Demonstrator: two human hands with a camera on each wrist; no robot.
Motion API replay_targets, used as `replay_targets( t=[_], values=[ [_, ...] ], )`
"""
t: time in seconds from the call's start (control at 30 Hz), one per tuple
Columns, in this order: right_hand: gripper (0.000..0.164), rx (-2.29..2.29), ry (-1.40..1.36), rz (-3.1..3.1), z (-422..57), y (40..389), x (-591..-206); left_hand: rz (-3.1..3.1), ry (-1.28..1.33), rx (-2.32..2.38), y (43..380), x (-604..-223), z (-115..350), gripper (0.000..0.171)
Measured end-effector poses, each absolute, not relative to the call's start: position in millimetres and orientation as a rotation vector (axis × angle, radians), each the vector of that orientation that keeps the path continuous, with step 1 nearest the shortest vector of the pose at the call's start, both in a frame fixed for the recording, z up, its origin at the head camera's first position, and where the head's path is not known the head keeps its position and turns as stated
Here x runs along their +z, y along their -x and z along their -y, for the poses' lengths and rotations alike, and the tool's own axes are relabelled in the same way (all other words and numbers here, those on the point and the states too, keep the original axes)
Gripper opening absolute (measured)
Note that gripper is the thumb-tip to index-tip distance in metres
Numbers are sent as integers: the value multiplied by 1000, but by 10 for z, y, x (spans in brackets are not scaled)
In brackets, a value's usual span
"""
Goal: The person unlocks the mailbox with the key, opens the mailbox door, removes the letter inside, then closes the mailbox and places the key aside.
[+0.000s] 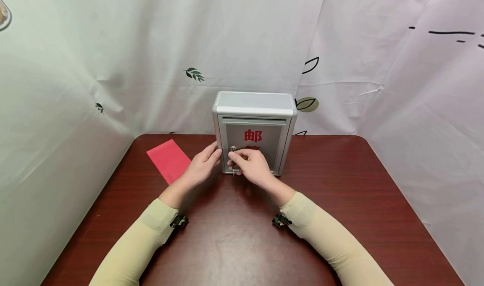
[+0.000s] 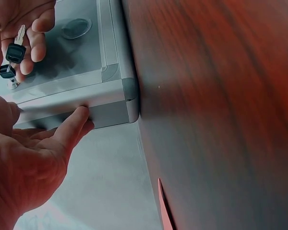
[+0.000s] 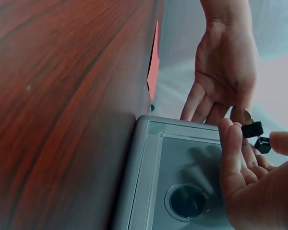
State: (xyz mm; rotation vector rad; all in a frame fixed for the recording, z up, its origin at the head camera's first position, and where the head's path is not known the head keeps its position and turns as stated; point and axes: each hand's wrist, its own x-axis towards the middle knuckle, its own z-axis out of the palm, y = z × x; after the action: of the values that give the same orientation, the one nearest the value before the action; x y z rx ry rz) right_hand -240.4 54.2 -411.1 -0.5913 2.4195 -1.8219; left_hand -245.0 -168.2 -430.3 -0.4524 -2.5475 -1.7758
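A silver metal mailbox (image 1: 255, 103) with red characters on its front door stands upright on the table. My left hand (image 1: 204, 165) rests against the mailbox's left side, its fingers straight along the side panel in the left wrist view. At the lock (image 1: 232, 148) on the door's left edge, my right hand (image 1: 252, 165) pinches the black-headed key (image 3: 262, 145) between thumb and forefinger. A second black-headed key (image 2: 16, 52) hangs from it, its metal blade pointing away from the lock. The door lies flush with its frame.
A red envelope (image 1: 168, 159) lies on the dark red wooden table (image 1: 321, 193), left of the mailbox and partly behind my left hand. Pale printed fabric (image 1: 245, 34) encloses the table at the back and sides. A round window (image 3: 186, 202) sits low in the mailbox door.
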Motion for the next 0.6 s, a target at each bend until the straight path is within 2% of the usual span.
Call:
replay_targets(
  t=[0.6],
  values=[
    [31, -1878, 464, -2394, -517, 2358, -4052, 2554, 438, -1766, 2424, -4293, 1668, 61]
  ],
)
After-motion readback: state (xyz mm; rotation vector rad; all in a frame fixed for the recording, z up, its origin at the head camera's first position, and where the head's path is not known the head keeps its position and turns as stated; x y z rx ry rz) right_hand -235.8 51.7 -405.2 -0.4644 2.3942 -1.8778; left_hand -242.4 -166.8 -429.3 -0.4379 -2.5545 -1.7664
